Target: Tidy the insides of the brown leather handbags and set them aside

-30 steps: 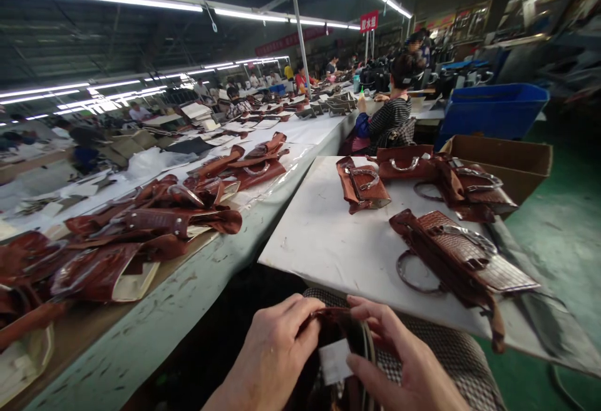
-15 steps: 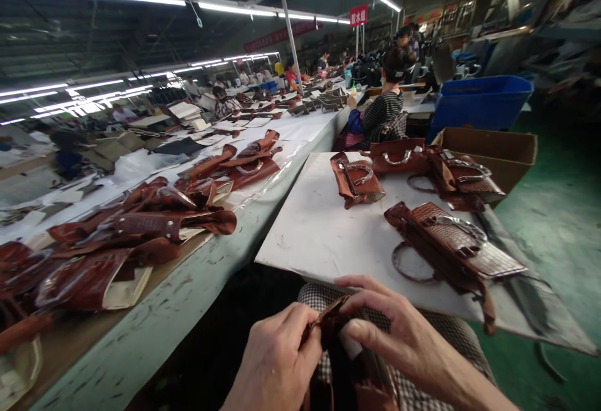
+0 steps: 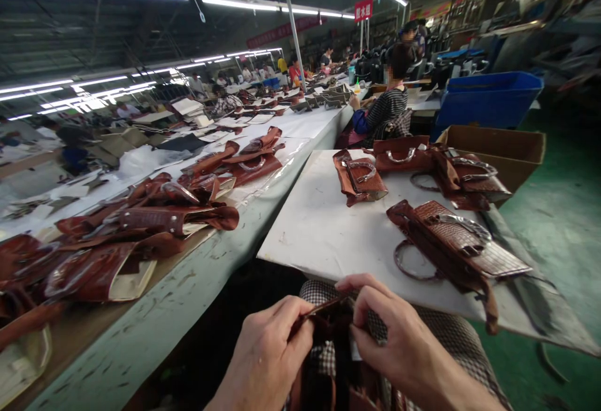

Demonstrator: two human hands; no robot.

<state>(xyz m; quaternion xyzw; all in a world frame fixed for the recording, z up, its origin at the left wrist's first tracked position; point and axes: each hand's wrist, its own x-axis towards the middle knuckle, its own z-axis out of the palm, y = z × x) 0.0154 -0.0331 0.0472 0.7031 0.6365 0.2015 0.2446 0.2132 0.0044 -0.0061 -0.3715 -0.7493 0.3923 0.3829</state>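
Brown bag piece point(image 3: 331, 323) pinched by both hands.

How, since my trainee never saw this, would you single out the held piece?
Find the white board beside the long green table. Below its near edge, the left hand and right hand pinch a dark brown leather piece. Unlike the crocodile-textured handbags on the board, it is hand-held.

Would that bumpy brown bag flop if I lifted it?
Probably a bit: the bag lies flat on the white board and its strap trails limply, so it looks soft. The ring handle seems rigid, likely keeping its shape.
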